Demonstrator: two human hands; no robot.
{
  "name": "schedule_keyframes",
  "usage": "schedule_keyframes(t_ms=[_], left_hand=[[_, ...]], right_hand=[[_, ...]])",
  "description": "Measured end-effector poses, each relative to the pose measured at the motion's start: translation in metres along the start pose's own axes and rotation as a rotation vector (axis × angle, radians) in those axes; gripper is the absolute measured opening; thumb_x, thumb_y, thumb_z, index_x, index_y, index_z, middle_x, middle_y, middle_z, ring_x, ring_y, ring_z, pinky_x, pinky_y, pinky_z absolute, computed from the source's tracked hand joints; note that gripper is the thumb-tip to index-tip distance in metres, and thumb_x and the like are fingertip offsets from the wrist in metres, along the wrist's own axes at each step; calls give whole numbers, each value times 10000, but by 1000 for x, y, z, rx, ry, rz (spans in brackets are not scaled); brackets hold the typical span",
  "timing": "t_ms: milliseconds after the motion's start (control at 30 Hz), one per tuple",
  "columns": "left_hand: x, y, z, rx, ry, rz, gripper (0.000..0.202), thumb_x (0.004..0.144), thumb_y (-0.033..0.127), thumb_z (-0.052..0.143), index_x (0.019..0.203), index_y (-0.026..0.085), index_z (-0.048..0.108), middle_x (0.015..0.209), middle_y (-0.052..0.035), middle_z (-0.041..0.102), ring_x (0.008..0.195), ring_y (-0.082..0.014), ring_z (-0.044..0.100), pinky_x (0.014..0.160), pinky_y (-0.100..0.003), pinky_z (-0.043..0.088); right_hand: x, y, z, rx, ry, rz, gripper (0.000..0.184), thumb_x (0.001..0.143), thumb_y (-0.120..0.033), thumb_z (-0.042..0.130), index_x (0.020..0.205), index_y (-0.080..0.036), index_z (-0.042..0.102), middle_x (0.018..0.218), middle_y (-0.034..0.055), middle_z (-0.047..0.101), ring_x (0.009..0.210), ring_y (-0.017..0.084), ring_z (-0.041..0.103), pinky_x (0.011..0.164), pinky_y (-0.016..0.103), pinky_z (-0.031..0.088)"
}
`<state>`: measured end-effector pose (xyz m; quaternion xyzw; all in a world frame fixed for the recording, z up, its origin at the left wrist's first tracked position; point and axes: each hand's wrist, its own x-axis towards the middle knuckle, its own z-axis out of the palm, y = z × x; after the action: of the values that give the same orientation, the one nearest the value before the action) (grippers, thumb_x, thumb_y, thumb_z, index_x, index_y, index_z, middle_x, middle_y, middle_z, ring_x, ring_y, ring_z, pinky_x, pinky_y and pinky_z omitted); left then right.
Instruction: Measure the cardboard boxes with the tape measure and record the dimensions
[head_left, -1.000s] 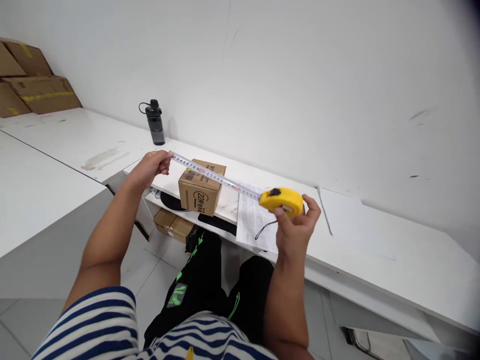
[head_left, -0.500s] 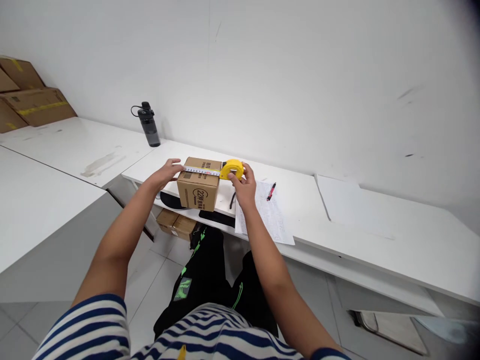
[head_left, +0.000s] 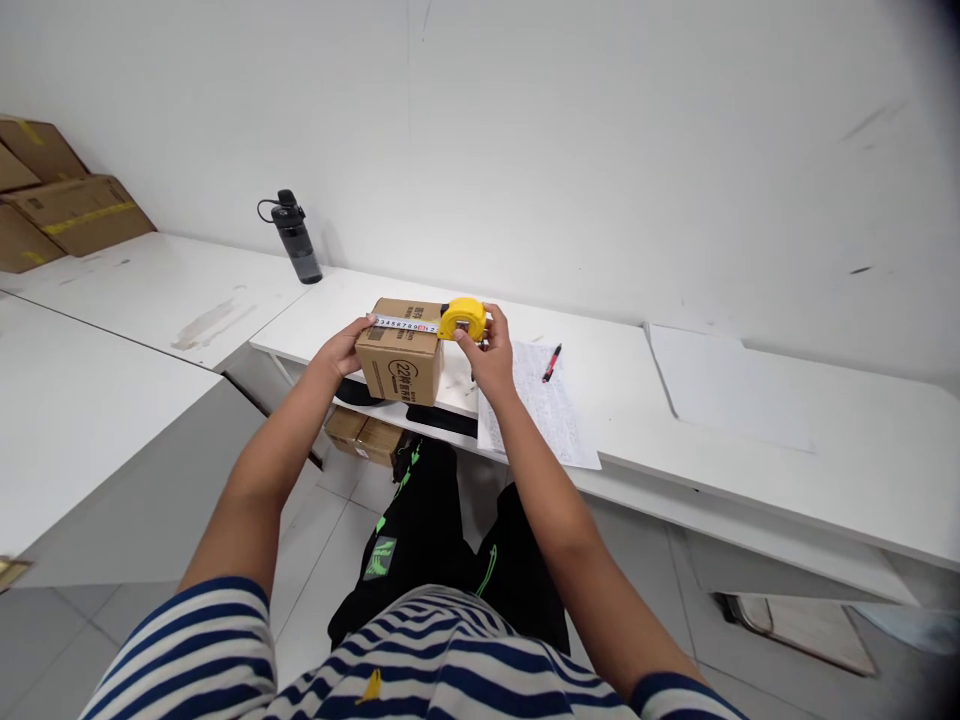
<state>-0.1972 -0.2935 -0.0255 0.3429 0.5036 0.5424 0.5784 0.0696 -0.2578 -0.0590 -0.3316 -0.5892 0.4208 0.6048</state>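
Note:
A small brown cardboard box (head_left: pixel 397 378) with dark printing stands near the front edge of the white table. Across its top lies the drawn-out blade (head_left: pixel 405 324) of a yellow tape measure (head_left: pixel 460 318). My right hand (head_left: pixel 493 358) is closed around the tape's case, at the box's right edge. At the left edge of the box, my left hand (head_left: pixel 342 350) is closed on the blade's end, its fingers against the box side; the fingertips are partly hidden. Right of the box, a red and black pen (head_left: pixel 552 362) lies on a written sheet of paper (head_left: pixel 551 420).
A dark water bottle (head_left: pixel 297 238) stands on the white table (head_left: pixel 630 400) near the wall. Large taped cartons (head_left: pixel 82 212) are stacked at the far left. Blank paper (head_left: pixel 712 385) lies to the right. Below the tabletop are a shelf (head_left: pixel 750 525) and smaller boxes (head_left: pixel 364 438).
My left fingers have closed in on the blade's end and box edge. The box appears slightly turned, and the view has shifted a little.

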Motion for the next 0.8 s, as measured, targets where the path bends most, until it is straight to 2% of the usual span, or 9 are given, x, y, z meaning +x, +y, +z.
schedule_keyframes(t_ms=[100,167,267,333,367,467,567,667,800], left_hand=[[3,-2,7,3,134,96,380,741,357,799,1029,174,630,907,-98,756,936,-301,758,840,-411,624],[5,-3,11,-26,254,180,408,708,274,811,1032,205,573,905,-38,727,928,-242,750,846,-348,617],[8,-6,12,-124,343,265,471,673,157,826,1032,232,530,928,8,705,911,-186,734,860,-296,610],[11,-8,12,-190,345,307,478,663,121,841,1007,233,528,955,1,715,913,-188,732,862,-304,615],[13,-8,12,-215,348,322,480,659,113,853,992,232,529,965,-6,721,916,-198,734,859,-316,620],[19,-10,10,-262,357,340,482,655,102,882,957,234,530,1003,-25,740,931,-226,741,835,-343,632],[23,-11,7,-280,333,359,453,668,79,872,927,233,534,1078,-33,755,955,-215,742,810,-315,632],[21,-14,1,-279,311,366,417,675,98,874,927,231,570,1034,-23,759,897,-198,740,767,-298,633],[13,-20,-4,-269,255,323,420,651,184,923,894,214,582,856,-2,728,751,-177,713,715,-294,620]], right_hand=[[5,0,-9,-22,-66,-30,694,790,-611,792,1378,-306,586,1330,84,666,1106,221,647,902,372,554],[11,4,-26,-26,-55,-81,698,862,-695,684,1427,-304,560,1399,108,643,1158,236,651,966,413,543],[27,18,-75,-154,106,-120,761,983,-708,467,1604,-278,375,1345,134,673,1112,237,677,992,438,536],[38,31,-118,-401,190,-45,759,1026,-640,404,1659,-237,292,1269,151,703,1029,252,688,957,442,544],[43,38,-140,-554,178,26,736,1040,-595,388,1667,-220,292,1230,160,719,1000,267,687,940,447,546],[53,56,-197,-911,4,258,680,1071,-448,305,1698,-190,239,1080,162,759,951,307,687,891,452,544],[55,69,-229,-1183,-209,383,683,1063,-327,290,1721,-197,161,1234,210,712,908,305,689,821,418,534],[56,77,-237,-1418,-441,324,669,1061,-299,294,1721,-288,180,1435,225,574,867,280,681,775,403,512],[62,85,-228,-1558,-614,168,671,1054,-229,341,1705,-348,222,1375,179,572,929,277,674,817,393,487]])
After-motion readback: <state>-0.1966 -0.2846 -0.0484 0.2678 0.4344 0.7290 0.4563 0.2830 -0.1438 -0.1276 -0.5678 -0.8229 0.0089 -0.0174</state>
